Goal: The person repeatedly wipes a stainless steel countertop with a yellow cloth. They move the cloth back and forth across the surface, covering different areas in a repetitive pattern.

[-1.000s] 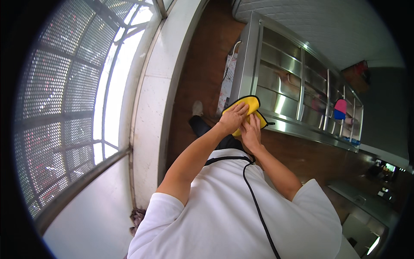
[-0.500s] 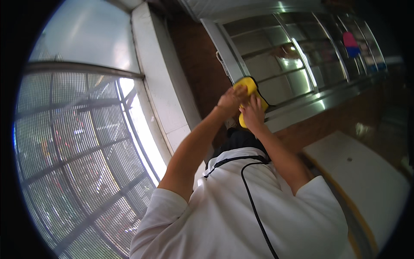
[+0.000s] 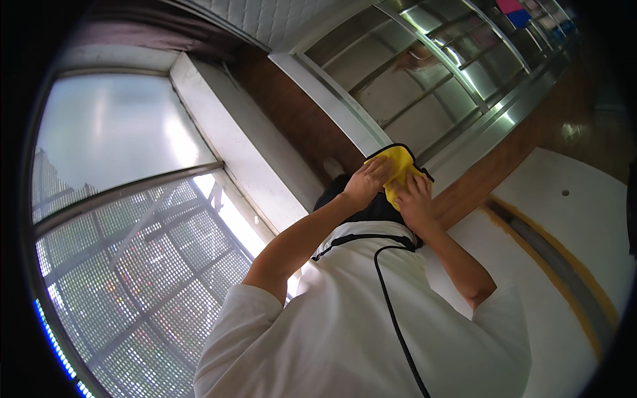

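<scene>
A yellow cloth with black edging (image 3: 400,161) is spread between my two hands, close in front of my waist. My left hand (image 3: 367,184) grips its left side, fingers bent over the fabric. On the other side my right hand (image 3: 416,203) has its fingers curled onto the cloth, with the lower part bunched near the palm. Just beyond the cloth is the corner of a pale frame (image 3: 332,99) with metal crossbars; whether the cloth touches that corner I cannot tell.
At my left runs a white ledge (image 3: 242,139) below a window with a mesh screen (image 3: 152,265). A quilted white panel (image 3: 255,16) stands at the far side. A white board (image 3: 531,219) with a grey, yellow-edged strip lies at my right. Pink and blue material (image 3: 514,13) rests on the crossbars.
My view has turned, so the frame and window sit differently. Both hands and the cloth are nearer my body, and the cloth has been opened out from a more folded shape.
</scene>
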Demonstrator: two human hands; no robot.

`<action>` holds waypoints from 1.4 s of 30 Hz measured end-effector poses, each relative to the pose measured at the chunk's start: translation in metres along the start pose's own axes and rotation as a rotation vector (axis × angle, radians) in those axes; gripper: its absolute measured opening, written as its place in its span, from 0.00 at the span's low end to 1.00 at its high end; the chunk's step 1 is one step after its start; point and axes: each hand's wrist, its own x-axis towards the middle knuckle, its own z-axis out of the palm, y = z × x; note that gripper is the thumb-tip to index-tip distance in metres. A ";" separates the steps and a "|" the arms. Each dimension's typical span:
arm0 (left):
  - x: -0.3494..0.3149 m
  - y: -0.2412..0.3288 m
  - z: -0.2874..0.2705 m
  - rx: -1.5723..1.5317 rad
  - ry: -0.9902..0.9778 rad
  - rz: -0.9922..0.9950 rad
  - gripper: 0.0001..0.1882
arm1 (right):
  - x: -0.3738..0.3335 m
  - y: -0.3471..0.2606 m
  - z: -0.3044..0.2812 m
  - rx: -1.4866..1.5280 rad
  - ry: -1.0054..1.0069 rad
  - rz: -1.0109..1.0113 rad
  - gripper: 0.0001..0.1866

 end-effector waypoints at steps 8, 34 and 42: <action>0.055 -0.161 -0.054 0.050 -0.008 -0.066 0.24 | 0.176 -0.051 0.069 0.007 0.095 0.091 0.29; 0.090 -0.439 -0.134 -0.070 -0.135 -0.047 0.21 | 0.450 -0.140 0.079 -0.098 -0.096 0.233 0.36; 0.079 -0.370 -0.099 -0.200 -0.044 0.086 0.16 | 0.366 -0.116 0.066 -0.046 -0.061 0.263 0.40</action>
